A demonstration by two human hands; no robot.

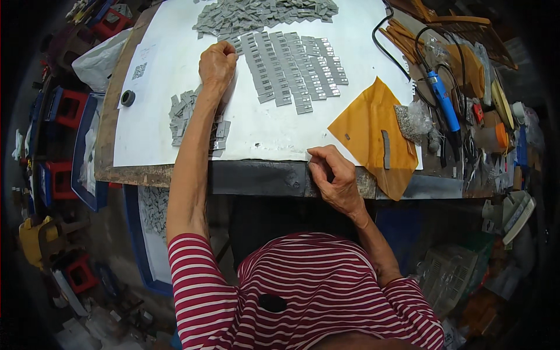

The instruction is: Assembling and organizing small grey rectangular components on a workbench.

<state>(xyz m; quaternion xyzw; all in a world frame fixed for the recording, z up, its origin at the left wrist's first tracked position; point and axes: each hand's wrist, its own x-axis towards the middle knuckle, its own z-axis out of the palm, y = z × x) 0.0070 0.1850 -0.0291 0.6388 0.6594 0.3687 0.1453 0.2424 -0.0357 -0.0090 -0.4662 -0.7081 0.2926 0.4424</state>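
My left hand [217, 65] reaches over the white sheet [256, 137] to the far end of the leftmost row of small grey flat pieces [256, 70]. Its fingers are closed together at the fingertips; whatever they pinch is hidden. Several such rows [300, 73] lie side by side, slanting slightly, each piece with a small notch or slot. Beneath my left forearm is a smaller loose heap of the same pieces [182, 114], partly covered by the arm. My right hand [337, 181] rests at the table's front edge, its fingers curled in toward the thumb, with nothing visible in them.
A large heap of grey pieces [262, 16] covers the far side. Orange-brown paper [373, 140] overhangs the front edge at right, near a blue-handled tool with a cord [443, 100]. A dark ring [128, 98] sits at left. Blue trays [140, 245] stand below.
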